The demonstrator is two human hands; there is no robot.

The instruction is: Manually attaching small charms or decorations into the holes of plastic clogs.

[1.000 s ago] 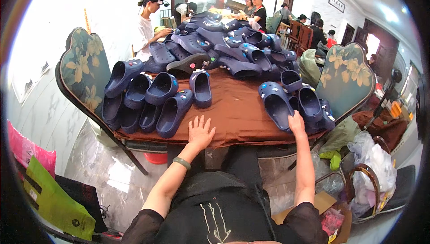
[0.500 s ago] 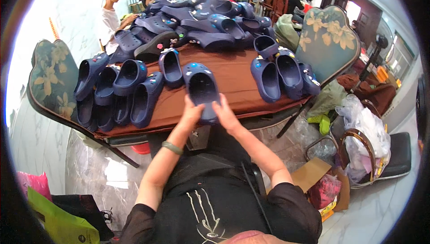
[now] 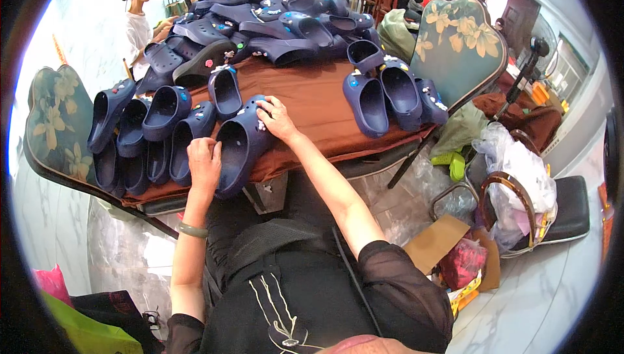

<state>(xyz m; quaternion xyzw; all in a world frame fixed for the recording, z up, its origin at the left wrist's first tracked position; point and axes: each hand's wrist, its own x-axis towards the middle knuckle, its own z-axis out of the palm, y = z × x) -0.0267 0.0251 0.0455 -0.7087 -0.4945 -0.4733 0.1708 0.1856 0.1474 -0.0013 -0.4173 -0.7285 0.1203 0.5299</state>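
Note:
A navy clog [image 3: 235, 154] with small charms on its toe lies tilted at the near edge of the brown-covered table [image 3: 300, 104], its opening facing up. Over its toe rests my right hand [image 3: 277, 120], fingers wrapped on the upper beside the charms. Curled at the clog's left rim near the heel is my left hand [image 3: 205, 163], its fingertips partly hidden. Just left of that hand sits another navy clog [image 3: 193, 134], in a group of several at the table's left end. A smaller-looking clog [image 3: 225, 91] stands right behind the held one.
A large heap of navy clogs [image 3: 279, 29] covers the far side. Several more clogs [image 3: 399, 97] stand at right. Flower-patterned chair backs [image 3: 62, 123] flank the table. An open carton [image 3: 434, 245] and a chair with plastic bags [image 3: 517, 182] are at lower right. A person [image 3: 138, 23] works at far left.
The clog has moved left, from mid-edge to beside the left group, and now tilts. My right hand has shifted from its heel to its toe; my left hand has moved left along with it.

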